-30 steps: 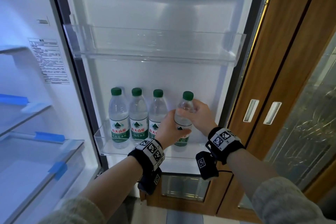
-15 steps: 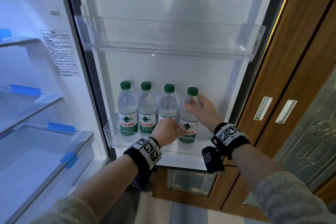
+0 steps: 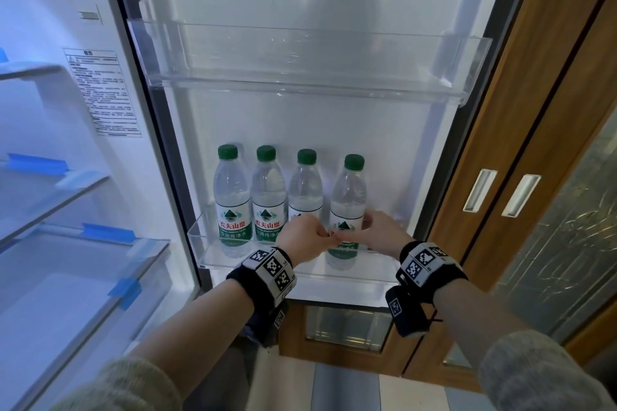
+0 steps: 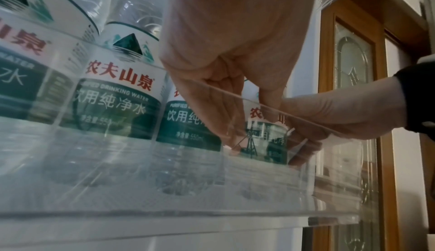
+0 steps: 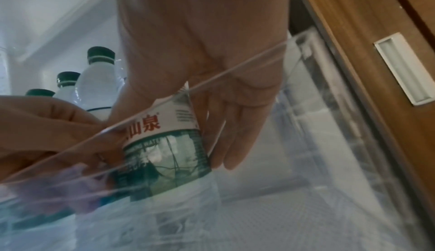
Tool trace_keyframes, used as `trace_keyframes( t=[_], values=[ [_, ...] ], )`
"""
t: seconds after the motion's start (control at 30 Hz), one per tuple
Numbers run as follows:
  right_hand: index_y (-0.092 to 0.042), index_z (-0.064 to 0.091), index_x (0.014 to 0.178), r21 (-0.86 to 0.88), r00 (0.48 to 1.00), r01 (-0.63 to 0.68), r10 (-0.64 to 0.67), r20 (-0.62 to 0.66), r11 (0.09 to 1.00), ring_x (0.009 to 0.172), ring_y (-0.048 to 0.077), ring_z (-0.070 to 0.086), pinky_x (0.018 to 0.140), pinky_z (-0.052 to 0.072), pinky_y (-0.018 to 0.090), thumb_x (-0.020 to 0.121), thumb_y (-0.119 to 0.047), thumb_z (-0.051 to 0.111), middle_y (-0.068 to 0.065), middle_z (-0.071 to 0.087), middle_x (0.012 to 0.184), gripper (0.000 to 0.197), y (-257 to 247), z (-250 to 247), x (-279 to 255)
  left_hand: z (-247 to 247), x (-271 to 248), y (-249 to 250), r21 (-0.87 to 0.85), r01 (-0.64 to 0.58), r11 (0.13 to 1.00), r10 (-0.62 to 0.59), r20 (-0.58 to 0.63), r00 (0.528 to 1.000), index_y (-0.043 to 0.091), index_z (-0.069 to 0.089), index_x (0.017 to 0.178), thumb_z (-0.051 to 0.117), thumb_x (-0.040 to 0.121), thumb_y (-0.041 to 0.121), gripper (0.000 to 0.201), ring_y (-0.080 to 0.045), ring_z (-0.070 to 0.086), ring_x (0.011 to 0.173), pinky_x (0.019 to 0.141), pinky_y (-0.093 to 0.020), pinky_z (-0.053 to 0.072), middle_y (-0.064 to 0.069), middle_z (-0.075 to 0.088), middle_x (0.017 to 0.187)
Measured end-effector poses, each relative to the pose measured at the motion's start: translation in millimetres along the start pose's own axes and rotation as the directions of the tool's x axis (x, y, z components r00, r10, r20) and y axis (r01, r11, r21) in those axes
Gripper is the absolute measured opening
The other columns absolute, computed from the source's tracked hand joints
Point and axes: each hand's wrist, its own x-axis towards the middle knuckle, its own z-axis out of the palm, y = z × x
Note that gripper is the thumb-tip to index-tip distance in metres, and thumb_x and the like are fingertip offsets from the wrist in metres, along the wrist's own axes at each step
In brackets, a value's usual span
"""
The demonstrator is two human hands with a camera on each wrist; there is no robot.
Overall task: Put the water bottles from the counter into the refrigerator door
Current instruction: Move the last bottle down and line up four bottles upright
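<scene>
Nearest, both forearms reach in over the clear front lip of the lower bin (image 3: 360,274) in the fridge door (image 3: 320,130). The left hand (image 3: 305,237) and the right hand (image 3: 380,235) meet around the label band of the fourth bottle (image 3: 349,197), the rightmost in a row of four. That bottle stands upright in the bin, with a small gap to the third bottle (image 3: 305,190) on its left and open room between it and the bin's right end. The first bottle (image 3: 232,197) and second bottle (image 3: 268,197) stand touching at the left end. Above, the upper bin (image 3: 310,83) spans the door, well clear of the green caps.

Half a second ago the right hand held the bottle high near its shoulder; now it is down at the label, and the bottle sits lower in the bin.

The left hand's fingers (image 4: 223,106) curl against the bottle's left side. The right hand wraps the other side, its fingers (image 5: 235,134) lying fairly straight down the label behind the lip.
</scene>
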Motion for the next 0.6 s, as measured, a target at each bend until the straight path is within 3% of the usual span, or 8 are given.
trace_keyframes(
  t=[0.1,0.27,0.4,0.5,0.6],
  values=[
    [-0.026,0.064,0.11,-0.014,0.999,0.005,-0.005,-0.046,1.0,0.092,0.013,0.067,0.085,0.057,0.041,0.07,-0.054,0.078,-0.005,0.072,0.102,0.052,-2.1,3.7,-2.3,-1.0,-1.6,1.0,-0.01,0.0,1.0,-0.001,-0.002,1.0,0.007,0.073,0.069,0.063,0.084,0.049,0.046,-0.015,0.057,0.052,0.065,-0.035,0.058,-0.01,0.073,0.071],
    [-0.032,0.057,0.108,-0.004,0.995,0.003,-0.003,-0.099,1.0,0.095,0.013,0.064,0.077,0.058,0.038,0.074,-0.05,0.076,-0.006,0.067,0.103,0.044,-6.9,7.3,-8.7,-0.6,-2.2,2.9,0.012,-0.004,1.0,0.004,-0.009,1.0,0.017,0.071,0.066,0.062,0.087,0.041,0.034,-0.011,0.06,0.053,0.064,-0.031,0.059,-0.002,0.071,0.067],
    [-0.026,0.051,0.124,-0.031,0.999,-0.016,0.014,-0.048,0.999,0.093,0.012,0.059,0.064,0.055,0.027,0.068,-0.045,0.082,-0.01,0.06,0.106,0.066,-7.9,6.6,-11.7,-0.3,-2.9,2.3,0.041,-0.007,0.999,0.006,0.011,1.0,0.013,0.073,0.074,0.06,0.089,0.037,0.031,-0.014,0.061,0.056,0.062,-0.029,0.057,-0.002,0.072,0.071],
    [-0.028,0.05,0.125,-0.054,0.999,-0.037,0.036,-0.019,0.998,0.096,0.015,0.061,0.063,0.059,0.033,0.064,-0.049,0.083,-0.009,0.062,0.111,0.073,-6.4,7.7,-10.3,1.6,-5.0,1.0,0.098,-0.017,0.995,0.017,0.006,1.0,0.009,0.073,0.079,0.055,0.091,0.036,0.035,-0.016,0.06,0.058,0.064,-0.032,0.058,-0.007,0.074,0.077],
    [-0.029,0.052,0.121,-0.053,0.998,-0.036,0.034,-0.045,0.998,0.095,0.014,0.062,0.061,0.059,0.032,0.06,-0.051,0.084,-0.009,0.063,0.109,0.072,-4.4,9.7,-8.8,2.6,-6.6,0.3,0.116,-0.023,0.993,0.023,-0.002,1.0,0.01,0.072,0.079,0.053,0.092,0.037,0.034,-0.015,0.056,0.056,0.061,-0.031,0.057,-0.007,0.073,0.078]
  ],
)
